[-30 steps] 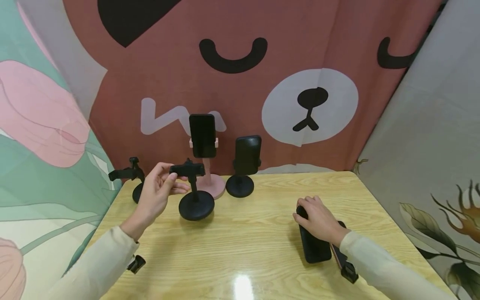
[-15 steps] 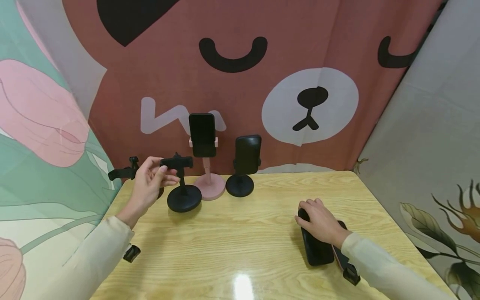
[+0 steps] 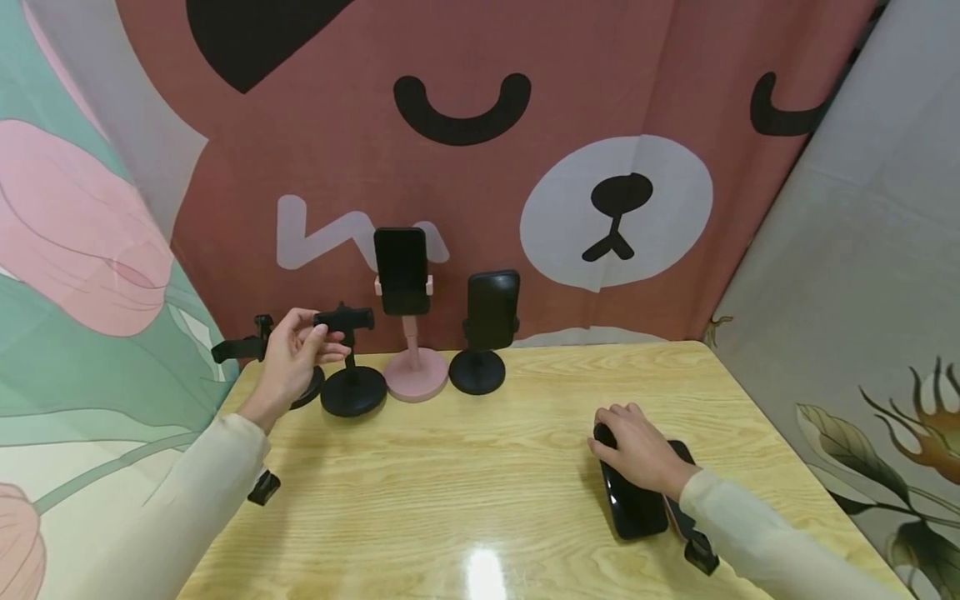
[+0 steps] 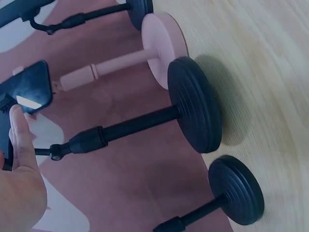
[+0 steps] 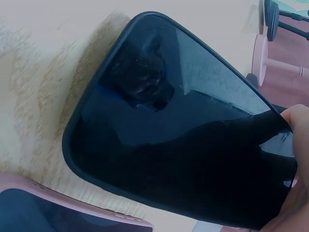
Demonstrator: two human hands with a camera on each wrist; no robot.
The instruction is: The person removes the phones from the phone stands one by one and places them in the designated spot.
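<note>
Leftward and toward the back of the table (image 3: 457,483), the small black stand (image 3: 354,392) has been shifted, and the loose black phone (image 3: 636,504) has been drawn slightly nearer the person. By its clamp at the top, the small black stand is pinched between the thumb and fingers of the left hand (image 3: 292,354), and it is kept upright, just left of the pink stand (image 3: 416,375); whether the two bases touch cannot be told, nor whether the base is fully set on the table. Partly hidden behind the left hand and sleeve, a far-left stand (image 4: 236,190), also black, is seen near it, its clamp turned sideways. A dark phone (image 3: 402,271) is held upright in the pink stand, and to the right of that another phone (image 3: 492,310) is held in a second, black stand (image 3: 477,372). On the right side of the table, the loose black phone is gripped at its far end by the right hand (image 3: 641,446), screen upward; whether it is lifted cannot be told. Beside it, a pink-edged phone (image 5: 58,217) is laid on the table, partly covered by the right sleeve (image 3: 765,533).
</note>
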